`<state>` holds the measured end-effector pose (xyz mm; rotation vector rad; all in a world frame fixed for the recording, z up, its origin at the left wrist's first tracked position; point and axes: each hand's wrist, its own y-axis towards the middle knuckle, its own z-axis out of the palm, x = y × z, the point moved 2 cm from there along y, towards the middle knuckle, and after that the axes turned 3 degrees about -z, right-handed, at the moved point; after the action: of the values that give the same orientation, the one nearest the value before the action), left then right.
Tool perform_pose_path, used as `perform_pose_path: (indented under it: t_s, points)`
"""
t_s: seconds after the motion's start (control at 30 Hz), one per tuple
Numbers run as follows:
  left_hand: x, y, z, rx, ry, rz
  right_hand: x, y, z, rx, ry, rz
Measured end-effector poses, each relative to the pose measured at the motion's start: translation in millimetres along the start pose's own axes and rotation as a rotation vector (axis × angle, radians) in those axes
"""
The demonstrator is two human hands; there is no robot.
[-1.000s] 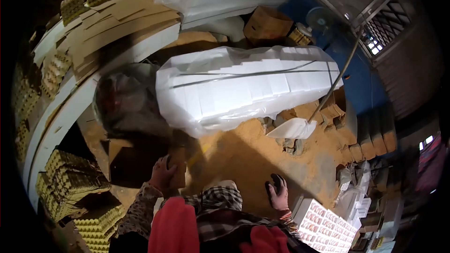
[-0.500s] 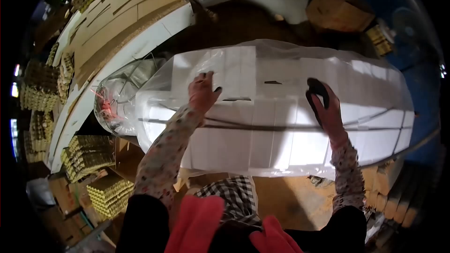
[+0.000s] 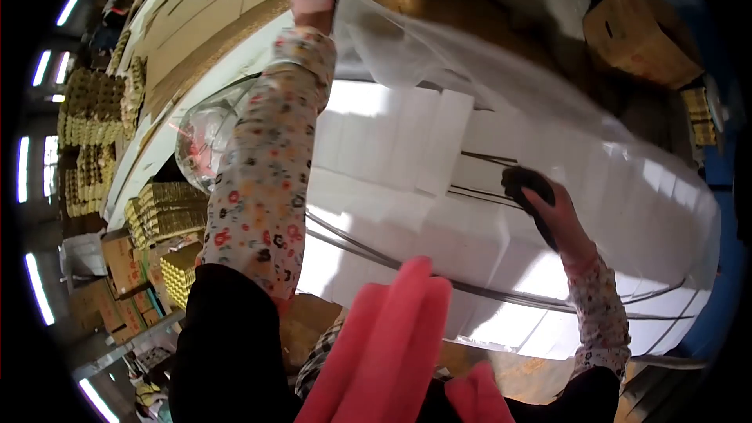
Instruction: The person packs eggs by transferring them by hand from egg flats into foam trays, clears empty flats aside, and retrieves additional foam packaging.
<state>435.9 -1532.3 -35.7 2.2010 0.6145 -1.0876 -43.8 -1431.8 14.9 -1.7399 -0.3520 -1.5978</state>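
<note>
Plastic film (image 3: 384, 41) runs from the upper left over central white blocks (image 3: 376, 160), too many to count. Of two hands, the left hand (image 3: 313, 6) grips its edge; the right hand (image 3: 559, 213), right of centre, is loosely open. One cardboard box (image 3: 638, 35) sits upper right.

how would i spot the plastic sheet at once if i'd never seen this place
Find the long white stack filling the middle of the view. Along its far side, a cloudy plastic sheet slants up to the left hand. Unlike the opaque white stack beneath, it is see-through and loosely wrinkled.
</note>
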Motion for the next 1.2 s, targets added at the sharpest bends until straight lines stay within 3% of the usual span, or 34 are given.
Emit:
perform_pose_path:
  t_s: [0.07, 0.13, 0.17, 0.2, 0.23, 0.27, 0.3, 0.33, 0.4, 0.47, 0.5, 0.53, 0.6, 0.67, 0.73, 0.8, 0.87, 0.97, 1.0, 1.07, 1.13, 1.2]
  points:
    - [-58, -15, -47, -0.184, 0.369, 0.048, -11, 39, 7, -0.014, -0.060, -0.092]
    - [-113, -105, -72, -0.197, 0.729, 0.597, -34, 78, 17, 0.185, -0.149, 0.117]
    - [-71, -150, -67, -0.132, 0.421, 0.652, -45, 93, 28, 0.218, -0.228, 0.294]
    - [-66, -198, -64, 0.334, -0.079, 0.399, -62, 108, 39, 0.244, -0.347, 0.281]
    - [-69, -225, -63, 0.729, 0.296, 0.936, -96, 123, 48, 0.196, -0.459, 0.277]
    - [-27, -240, -52, 0.909, 0.462, 0.546, -129, 136, 56, 0.145, -0.574, 0.270]
    - [17, -248, -47, 0.622, 0.450, 0.293, -152, 144, 66, 0.152, -0.579, 0.271]
    - [85, -253, -33, 0.440, 0.668, 0.012, -173, 146, 75, 0.065, -0.530, 0.237]
    - [93, -206, -55, 0.327, 0.800, -0.622, -209, 148, 87, -0.121, -0.439, 0.165]
    - [163, -210, -64, 0.083, 0.894, -0.879, -223, 172, 89, -0.292, -0.351, 0.048]
    - [167, -210, -65, 0.255, 0.877, -0.990, -222, 172, 90, -0.344, -0.446, 0.174]
    - [169, -210, -72, 0.236, 0.890, -0.996, -216, 168, 89, -0.391, -0.534, 0.298]
    - [179, -210, -76, 0.301, 0.848, -0.980, -208, 167, 80, -0.288, 0.098, 0.149]
    - [186, -207, -81, 0.411, 0.731, -0.949, -204, 164, 70, -0.352, 0.146, 0.237]
    - [183, -200, -99, 0.531, 0.501, -0.893, -271, 173, 11, -0.358, -0.091, 0.069]
    - [158, -186, -126, 0.634, 0.171, -0.841, -165, 151, 30, -0.364, 0.236, 0.271]
    - [108, -170, -161, 0.710, -0.124, -0.810, -85, 127, 11, -0.251, -0.039, 0.176]
    - [-17, -145, -217, 0.794, -0.471, -0.837, -41, 88, -46, -0.297, 0.209, -0.139]
    - [-43, -143, -238, 0.800, -0.467, -0.887, 0, 64, -52, -0.232, 0.369, -0.181]
    - [-84, -142, -265, 0.809, -0.474, -0.743, 95, 4, -45, -0.158, 0.523, -0.243]
    - [-130, -146, -289, 0.724, -0.176, -0.387, 135, -57, -31, -0.273, 0.504, -0.348]
    - [-166, -154, -301, 0.689, -0.091, -0.286, 144, -130, -4, -0.451, 0.514, -0.443]
